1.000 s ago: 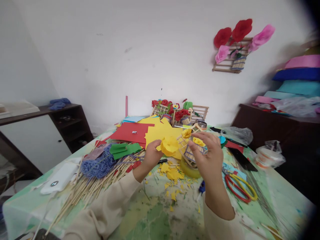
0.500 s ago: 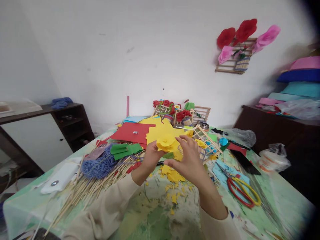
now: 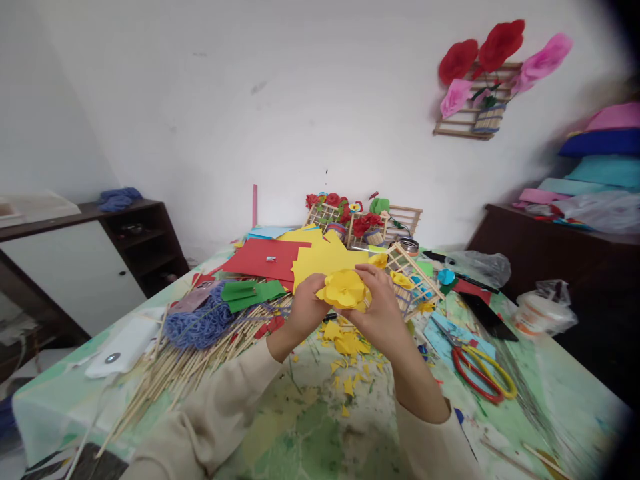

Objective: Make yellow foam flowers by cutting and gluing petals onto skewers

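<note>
In the head view, the left hand (image 3: 305, 308) pinches the yellow paper flower (image 3: 345, 288) by its left side, while the right hand (image 3: 383, 312) curls onto its right edge, above yellow paper scraps (image 3: 351, 344) on the surface (image 3: 295, 433). Light, even pressure low on the petals should avoid creasing them.

Left of the left hand (image 3: 306, 312), blue yarn (image 3: 197, 327) and green paper (image 3: 253, 294) lie on a bundle of thin sticks (image 3: 170, 380); red paper (image 3: 265, 259) lies beyond that hand. Right of the right hand (image 3: 380, 312) are red-and-yellow-handled scissors (image 3: 460, 345), a black phone (image 3: 487, 316) and a white tub (image 3: 537, 315). High beyond that hand, a wall trellis (image 3: 463, 135) carries red and pink paper flowers (image 3: 502, 45).
</note>
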Demonstrator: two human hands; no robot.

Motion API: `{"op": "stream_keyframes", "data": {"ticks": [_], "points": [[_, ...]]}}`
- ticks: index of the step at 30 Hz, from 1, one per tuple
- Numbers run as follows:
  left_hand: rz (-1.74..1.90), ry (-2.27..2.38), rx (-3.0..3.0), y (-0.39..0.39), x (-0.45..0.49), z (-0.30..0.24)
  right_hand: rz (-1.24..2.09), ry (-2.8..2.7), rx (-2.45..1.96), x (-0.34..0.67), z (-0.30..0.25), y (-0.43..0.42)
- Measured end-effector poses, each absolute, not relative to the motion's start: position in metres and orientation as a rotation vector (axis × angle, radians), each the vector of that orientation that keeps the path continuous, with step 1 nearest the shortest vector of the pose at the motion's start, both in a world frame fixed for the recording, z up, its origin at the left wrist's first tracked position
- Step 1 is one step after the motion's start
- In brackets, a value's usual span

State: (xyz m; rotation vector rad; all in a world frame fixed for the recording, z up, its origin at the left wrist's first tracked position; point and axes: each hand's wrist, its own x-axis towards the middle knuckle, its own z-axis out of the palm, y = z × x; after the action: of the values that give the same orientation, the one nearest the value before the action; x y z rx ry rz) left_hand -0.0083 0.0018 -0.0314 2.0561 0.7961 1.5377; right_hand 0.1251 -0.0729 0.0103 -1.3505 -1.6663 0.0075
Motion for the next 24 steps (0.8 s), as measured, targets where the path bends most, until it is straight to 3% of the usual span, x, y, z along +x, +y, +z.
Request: {"op": "stream_keyframes", "data": {"ticks": [9, 13, 18, 24], "points": [[1.667, 0.823, 1.967, 0.002, -0.015, -0.025, -0.238, -1.664, -1.499, 0.135, -0.006, -0.062], [1.56, 0.667, 1.526, 0.004, -0.012, -0.024, -0.257, -1.729, -1.525, 0.136, -0.007, -0.062], [1.256, 0.512, 0.88, 0.006, -0.009, -0.023, -0.073, -1.839, -1.544, 0.124, -0.009, -0.061], [1.201, 0.512, 0.813, 0.007, -0.008, -0.024, 0.281, -1.816, -1.455, 0.108, -0.013, -0.056]]}}
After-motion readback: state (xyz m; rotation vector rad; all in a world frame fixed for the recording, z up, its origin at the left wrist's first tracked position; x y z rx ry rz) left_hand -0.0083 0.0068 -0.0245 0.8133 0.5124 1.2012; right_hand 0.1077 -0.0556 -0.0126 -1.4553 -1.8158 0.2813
